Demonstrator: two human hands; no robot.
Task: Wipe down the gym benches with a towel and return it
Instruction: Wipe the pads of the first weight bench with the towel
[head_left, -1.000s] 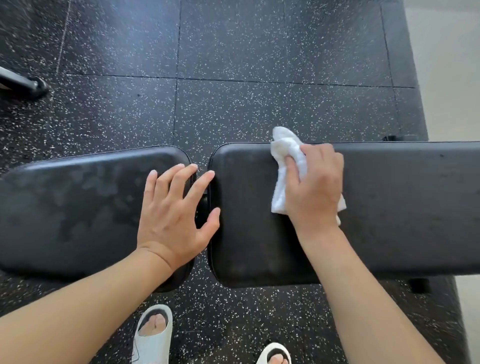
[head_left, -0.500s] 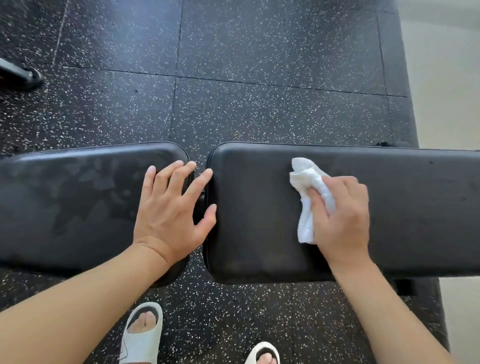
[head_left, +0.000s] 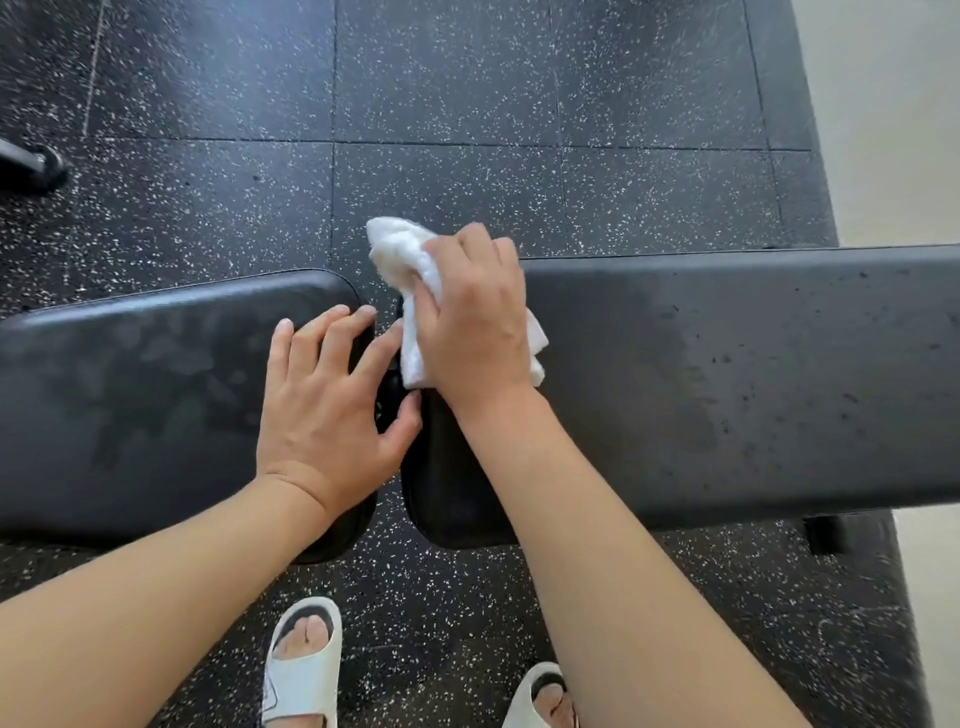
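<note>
A black gym bench lies across the view in two pads: a shorter left pad with damp streaks and a long right pad. My right hand grips a bunched white towel and presses it on the left end of the right pad, at its far corner. The towel sticks out past the far edge. My left hand rests flat with spread fingers on the right end of the left pad, its thumb and fingertips reaching over the gap between the pads.
Black speckled rubber floor tiles surround the bench. A pale floor strip runs along the right. A dark bar end lies at the far left. My feet in white slides stand in front of the bench.
My right hand has swept the towel leftward along the right pad to its left end, close to my left hand. The left hand has stayed where it was.
</note>
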